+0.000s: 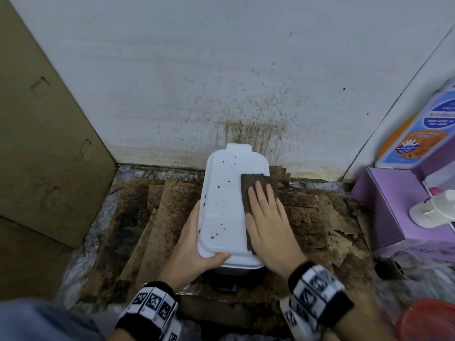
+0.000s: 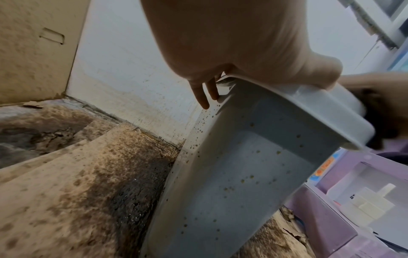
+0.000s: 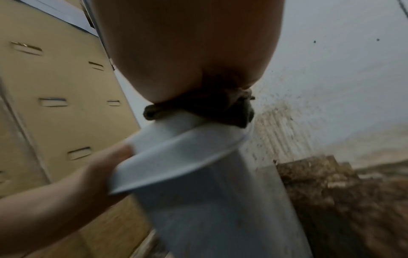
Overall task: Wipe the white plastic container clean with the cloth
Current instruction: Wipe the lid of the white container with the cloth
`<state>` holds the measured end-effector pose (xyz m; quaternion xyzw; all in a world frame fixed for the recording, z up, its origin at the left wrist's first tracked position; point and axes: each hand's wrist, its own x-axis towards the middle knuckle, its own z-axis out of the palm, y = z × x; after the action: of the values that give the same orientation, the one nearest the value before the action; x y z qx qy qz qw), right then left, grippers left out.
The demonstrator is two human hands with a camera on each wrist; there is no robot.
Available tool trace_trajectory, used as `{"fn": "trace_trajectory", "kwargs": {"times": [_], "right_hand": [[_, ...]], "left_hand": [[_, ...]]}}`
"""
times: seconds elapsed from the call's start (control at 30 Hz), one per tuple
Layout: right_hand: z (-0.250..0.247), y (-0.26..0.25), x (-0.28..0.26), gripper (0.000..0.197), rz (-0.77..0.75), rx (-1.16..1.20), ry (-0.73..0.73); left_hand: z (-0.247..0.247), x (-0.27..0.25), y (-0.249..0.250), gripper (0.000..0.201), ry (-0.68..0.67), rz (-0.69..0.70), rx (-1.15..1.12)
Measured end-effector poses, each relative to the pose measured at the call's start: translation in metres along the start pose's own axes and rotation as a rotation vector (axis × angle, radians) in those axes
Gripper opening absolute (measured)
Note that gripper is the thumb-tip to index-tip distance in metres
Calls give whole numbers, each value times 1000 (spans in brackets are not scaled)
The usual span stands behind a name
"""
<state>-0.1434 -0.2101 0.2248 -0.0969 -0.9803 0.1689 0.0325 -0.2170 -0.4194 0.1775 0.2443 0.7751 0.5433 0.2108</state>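
Observation:
A white plastic container [image 1: 222,205] with a lid stands tilted at the middle of the head view, its top speckled with brown spots. My left hand [image 1: 194,244] grips its near left corner, thumb over the lid's edge and fingers down the side. My right hand [image 1: 268,225] lies flat with straight fingers on a dark brown cloth [image 1: 253,187] and presses it onto the lid's right half. In the left wrist view the container's spotted side [image 2: 232,174] fills the middle under my left hand [image 2: 232,52]. The right wrist view shows the cloth [image 3: 209,108] bunched under my palm on the lid [image 3: 183,151].
Stained brown cardboard sheets [image 1: 157,217] cover the floor under the container. A spattered white wall [image 1: 221,82] rises behind. A large cardboard panel [image 1: 44,143] stands at the left. At the right are a purple box [image 1: 389,207], a white pump bottle [image 1: 435,210] and a labelled bottle [image 1: 423,134].

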Motion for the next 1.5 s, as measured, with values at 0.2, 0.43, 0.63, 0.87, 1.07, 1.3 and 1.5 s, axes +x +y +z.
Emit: {"fn": "trace_trajectory", "kwargs": {"times": [0.2,0.43,0.63,0.87,1.07,1.3,1.5], "right_hand": [[21,-25,-58,59,10,53,87],[6,11,-6,58,27,327,7],[-10,46,59,63,154,782,-113],[-2,61,74,61,189,994,-143],[-7,69,62,56,190,1012,-237],[-13,42,10,53,301,1009,-202],[-12,28,-30,52,241,937,-190]], "left_hand": [[2,-1,-2,124,4,7,-11],[1,-1,2,124,-3,5,-33],[-2,-1,6,120,-33,15,-71],[-1,-2,10,118,-41,19,-95],[-1,-1,9,120,-32,3,-77],[-1,-3,11,118,-35,19,-77],[-1,-3,13,114,-30,20,-61]]}}
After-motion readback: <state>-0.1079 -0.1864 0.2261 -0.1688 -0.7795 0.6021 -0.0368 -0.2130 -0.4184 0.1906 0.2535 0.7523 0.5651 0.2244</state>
